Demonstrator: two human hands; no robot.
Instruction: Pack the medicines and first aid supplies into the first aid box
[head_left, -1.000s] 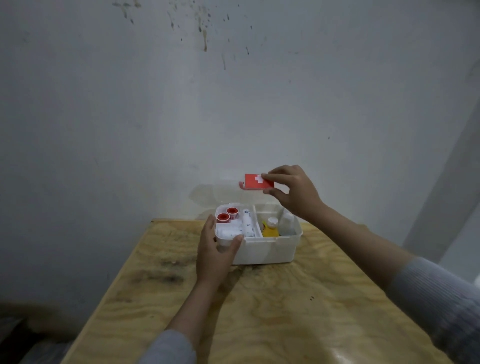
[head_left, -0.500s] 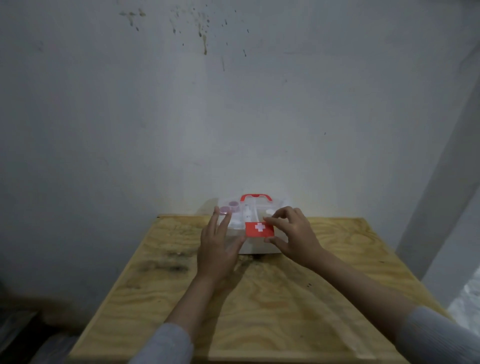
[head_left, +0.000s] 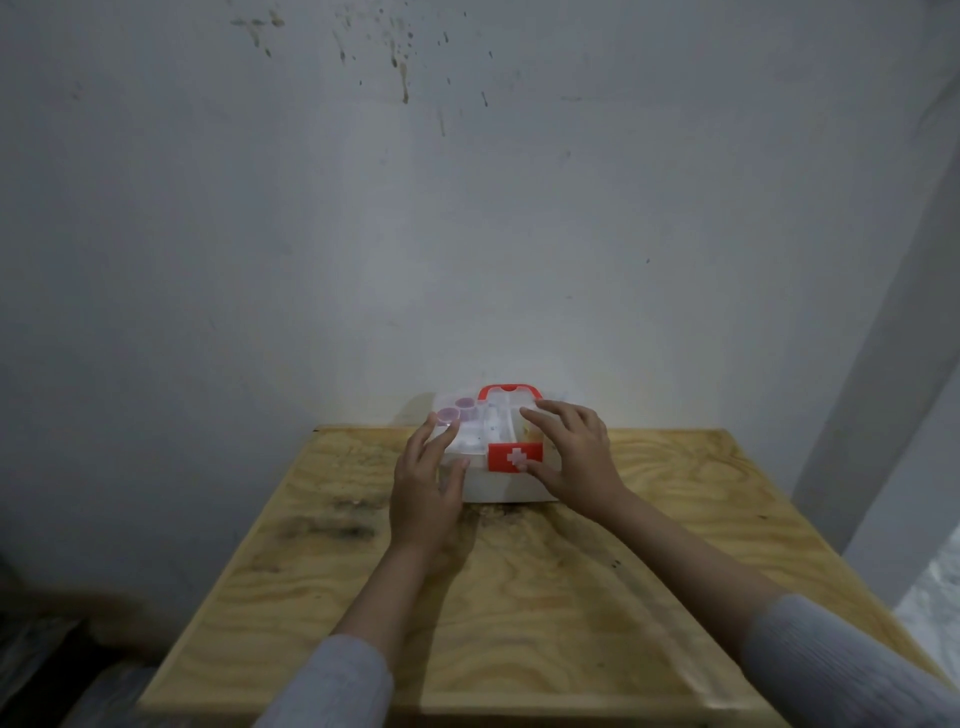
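Box (head_left: 498, 483), white, first aid, lid (head_left: 483, 423) down, sitting at far edge of plywood surface (head_left: 571, 571); left hand (head_left: 426, 488) resting, fingers spread, on left corner; right hand (head_left: 576, 457) pressing, fingers splayed, beside red clasp (head_left: 514, 457)

The scene is dim and grey, with soft, even light and no hard glare. The far wall (head_left: 467, 234) is brightest just behind the first aid box (head_left: 498, 483) and darkens toward the left edge and near-left corner. Soft shadows lie on the tabletop (head_left: 649, 545) under the left hand (head_left: 426, 493) and forearm. A faint sheen shows on the near right of the wood. Wide-angle distortion bends the edges, and the near sleeves (head_left: 831, 670) are blurred.
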